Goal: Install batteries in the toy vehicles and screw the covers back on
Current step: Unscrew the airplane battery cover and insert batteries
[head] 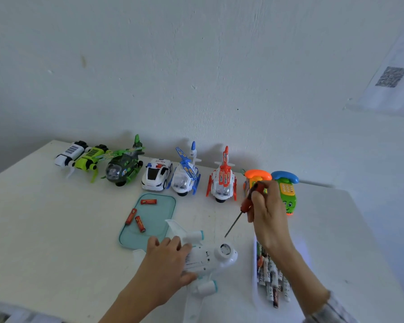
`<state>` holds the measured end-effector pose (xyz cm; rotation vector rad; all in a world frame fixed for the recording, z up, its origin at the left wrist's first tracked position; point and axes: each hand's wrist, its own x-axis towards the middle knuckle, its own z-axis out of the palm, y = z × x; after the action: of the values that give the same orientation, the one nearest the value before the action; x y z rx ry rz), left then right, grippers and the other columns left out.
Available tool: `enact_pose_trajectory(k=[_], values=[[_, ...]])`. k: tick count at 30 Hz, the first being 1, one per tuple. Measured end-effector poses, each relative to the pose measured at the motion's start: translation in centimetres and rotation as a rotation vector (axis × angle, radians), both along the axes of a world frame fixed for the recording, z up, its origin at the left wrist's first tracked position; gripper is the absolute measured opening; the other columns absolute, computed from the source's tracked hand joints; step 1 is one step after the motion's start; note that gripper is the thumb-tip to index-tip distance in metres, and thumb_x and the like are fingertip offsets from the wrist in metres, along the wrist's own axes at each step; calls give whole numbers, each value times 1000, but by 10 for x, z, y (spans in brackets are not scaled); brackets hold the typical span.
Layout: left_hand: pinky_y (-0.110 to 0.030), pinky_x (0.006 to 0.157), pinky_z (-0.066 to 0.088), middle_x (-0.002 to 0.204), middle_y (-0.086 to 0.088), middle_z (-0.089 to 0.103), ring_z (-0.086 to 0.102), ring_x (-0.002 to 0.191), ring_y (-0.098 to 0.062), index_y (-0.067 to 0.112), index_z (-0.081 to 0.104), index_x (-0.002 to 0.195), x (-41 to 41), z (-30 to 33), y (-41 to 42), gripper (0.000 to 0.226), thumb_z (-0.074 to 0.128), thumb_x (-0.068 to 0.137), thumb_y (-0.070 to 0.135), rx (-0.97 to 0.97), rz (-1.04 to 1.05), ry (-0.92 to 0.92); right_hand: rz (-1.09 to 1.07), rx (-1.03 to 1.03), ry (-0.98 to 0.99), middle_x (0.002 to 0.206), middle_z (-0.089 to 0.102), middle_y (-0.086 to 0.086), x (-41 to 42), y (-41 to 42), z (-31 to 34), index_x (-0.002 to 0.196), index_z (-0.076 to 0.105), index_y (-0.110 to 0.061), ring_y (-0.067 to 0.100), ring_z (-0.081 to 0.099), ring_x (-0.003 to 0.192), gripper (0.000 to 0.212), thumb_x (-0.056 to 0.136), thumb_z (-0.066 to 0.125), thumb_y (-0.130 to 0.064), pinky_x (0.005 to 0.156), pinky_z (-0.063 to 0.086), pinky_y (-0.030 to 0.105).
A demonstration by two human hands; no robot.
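White wall [196,54] behind, paper with QR code [392,76] at right. White table [44,217] below. Toy row along back edge: helicopters, police car [156,174], phone toys. Left hand [168,259] grips upturned toy plane [210,257]. Right hand [266,210] curled round screwdriver [245,206], tip above plane. Teal tray [159,220] holds three batteries [140,223]; more batteries in tray [269,276] at right.

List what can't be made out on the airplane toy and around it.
Head view only:
- Airplane toy tail end: hidden under the left hand.
- Cover screw: too small and blurred.
- Screwdriver handle top: wrapped by the right hand.
- Battery pile: partly behind the right forearm, labels unreadable.
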<state>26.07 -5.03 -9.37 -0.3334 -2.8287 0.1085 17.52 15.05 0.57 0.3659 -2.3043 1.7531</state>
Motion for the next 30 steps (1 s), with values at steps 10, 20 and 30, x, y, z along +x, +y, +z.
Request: enact_pose_trajectory(k=[10,20,30], values=[[-36,57,46,68,6,53,53,58,-15,27,66,75,0,-7,12,47,38,62,63,15,73,-2,63,-160,-134,71,56,17,34,-7,-30,101,45,-31,24,46,49,34,97,34,1,43,37,30],[-41,60,49,82,3,63,57,63,-18,19,72,95,3,-6,31,53,40,74,56,47,125,19,13,100,27,74,59,8,39,-15,-46,106,39,-42,21,58,64,37,92,58,-14,56,45,27],[-39,60,49,77,6,63,57,62,-16,23,70,90,2,-3,34,53,37,76,62,61,163,6,54,161,59,69,57,2,41,-18,-53,116,39,-34,17,56,62,36,92,59,-16,54,45,28]])
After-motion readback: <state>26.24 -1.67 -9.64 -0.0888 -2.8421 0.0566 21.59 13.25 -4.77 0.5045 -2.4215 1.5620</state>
